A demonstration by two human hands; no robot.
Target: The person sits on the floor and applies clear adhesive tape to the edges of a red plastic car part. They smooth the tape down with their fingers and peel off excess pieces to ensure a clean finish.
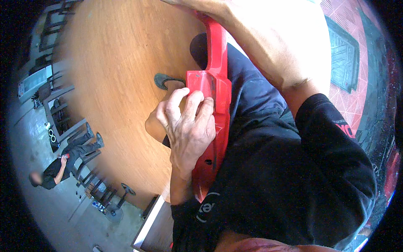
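Fingers (pixel 194 105) of the left hand (pixel 189 128) curl over the near-left edge of a long red moulded panel (pixel 216 90), the fingertips pressed onto its flat face and the thumb tucked behind the rim, so the hand is clamped on the part rather than resting loose. The panel runs from far, where it narrows to a bar, down toward the person's lap, lying against dark trousers (pixel 252 101); a dark shoe (pixel 164 80) shows just left of it on the wooden floor (pixel 113 84). To do this well, I judge the left grip should stay close to the rim so the panel cannot twist, with pressure spread across several fingertips instead of one.

Further right, the right hand (pixel 184 3) meets the far end of the panel at the top edge of the view; its fingers are cut off there, so I cannot tell whether they are closed on it. The right forearm (pixel 268 46) crosses above the panel. Holding both ends level should keep the plastic from flexing.

Far left, another person (pixel 63 164) sits among chairs (pixel 63 113), well apart.
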